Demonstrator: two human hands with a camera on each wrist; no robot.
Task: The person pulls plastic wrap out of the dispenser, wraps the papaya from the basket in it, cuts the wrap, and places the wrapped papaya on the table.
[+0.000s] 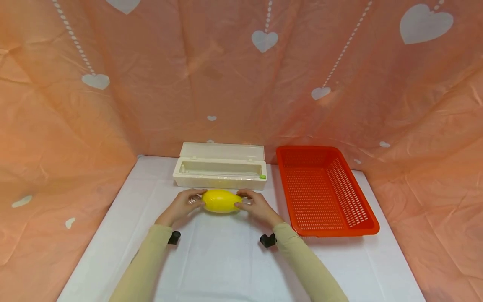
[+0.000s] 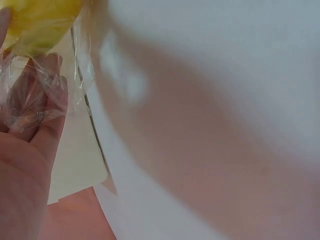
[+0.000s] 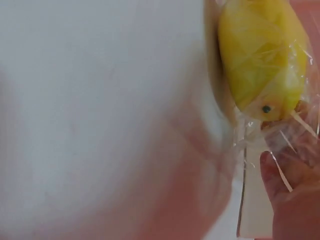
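Observation:
A smooth yellow oval fruit (image 1: 221,201) lies lengthwise between both hands, wrapped in clear plastic film. Loose film (image 2: 42,82) bunches out past its left end, over the fingers. My left hand (image 1: 185,204) holds that end, thumb in front and fingers behind. At the other end my right hand (image 1: 257,206) grips the fruit and its film in the same way. In the right wrist view the fruit (image 3: 262,55) shows a small dark spot near its tip, and crinkled film spreads over the right fingers (image 3: 272,180).
Just behind the hands stands a long white cling film box (image 1: 220,182), lid (image 1: 222,151) raised, with a small green piece (image 1: 263,177) at its right front. An orange-red plastic basket (image 1: 294,201) stands to the right. A peach curtain with hearts (image 1: 226,84) surrounds the white table (image 1: 211,268).

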